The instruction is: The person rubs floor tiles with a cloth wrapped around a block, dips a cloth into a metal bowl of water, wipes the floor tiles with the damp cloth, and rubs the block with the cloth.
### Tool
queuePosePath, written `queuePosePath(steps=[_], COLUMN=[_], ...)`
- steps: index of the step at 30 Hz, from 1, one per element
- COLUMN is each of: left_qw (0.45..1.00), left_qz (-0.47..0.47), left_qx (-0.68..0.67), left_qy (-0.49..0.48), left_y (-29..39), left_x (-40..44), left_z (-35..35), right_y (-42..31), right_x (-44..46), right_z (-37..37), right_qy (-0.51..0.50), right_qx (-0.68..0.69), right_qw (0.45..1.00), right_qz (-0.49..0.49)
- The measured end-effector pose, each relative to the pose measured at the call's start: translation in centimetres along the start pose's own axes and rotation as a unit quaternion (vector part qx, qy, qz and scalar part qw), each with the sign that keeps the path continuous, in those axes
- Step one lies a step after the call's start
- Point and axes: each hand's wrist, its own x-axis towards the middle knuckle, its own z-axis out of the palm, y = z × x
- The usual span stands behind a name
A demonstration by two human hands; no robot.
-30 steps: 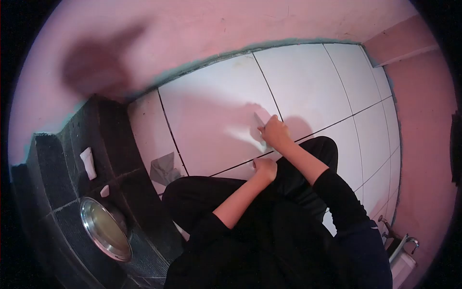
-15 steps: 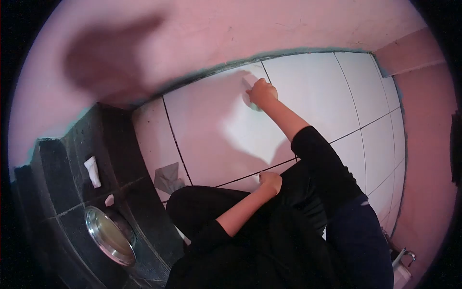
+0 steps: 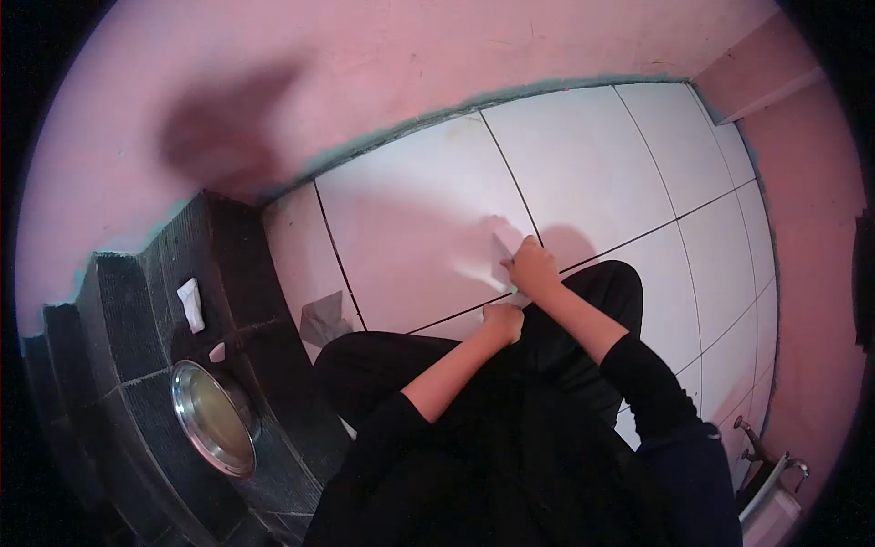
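Note:
Above the white tiled floor (image 3: 410,210), my right hand (image 3: 533,269) is closed round a flat greyish-white piece (image 3: 507,242), perhaps paper or card. A pale green-white bit shows under that hand. My left hand (image 3: 503,324) is closed just below it, close to my lap; what it holds, if anything, is too small to make out. A grey crumpled sheet (image 3: 324,318) lies on the floor by my left knee.
Dark tiled steps (image 3: 146,337) on the left bear a metal bowl with liquid (image 3: 214,419), a white folded item (image 3: 190,305) and a small pale piece (image 3: 217,353). Pink walls (image 3: 410,64) border the floor. Metal taps (image 3: 797,469) stand at the lower right.
My right hand first reached forward across the tiles toward the wall with the flat piece, then came back beside my left hand. My left hand stayed closed near my lap. The view shifted slightly.

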Motion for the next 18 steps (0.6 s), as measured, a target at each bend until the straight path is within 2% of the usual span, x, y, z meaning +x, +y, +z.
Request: queuePosePath(steps=[3, 6, 12, 16, 18], left_qw=[0.999, 0.997, 0.992, 0.993, 0.996], left_qz=[-0.021, -0.044, -0.102, -0.102, -0.076], left_qx=[-0.019, -0.032, -0.046, -0.043, -0.026], left_qy=[-0.015, -0.055, -0.058, -0.046, -0.039], left_y=[0.3, 0.5, 1.3, 1.5, 1.0], left_x=[0.3, 1.0, 1.7, 2.1, 2.1], left_z=[0.2, 0.4, 0.9, 1.7, 1.8], right_y=[-2.0, -3.5, -8.0, -10.3, -11.5], right_x=[0.6, 3.9, 12.3, 16.5, 17.6], right_z=[-1.1, -1.1, -2.3, -4.3, -5.4], right_qy=[-0.015, -0.009, -0.001, -0.018, -0.011], right_qx=[0.013, 0.021, -0.021, -0.020, -0.063], right_qw=[0.999, 0.998, 0.999, 0.999, 0.997], right_qz=[0.048, 0.051, 0.048, 0.046, 0.031])
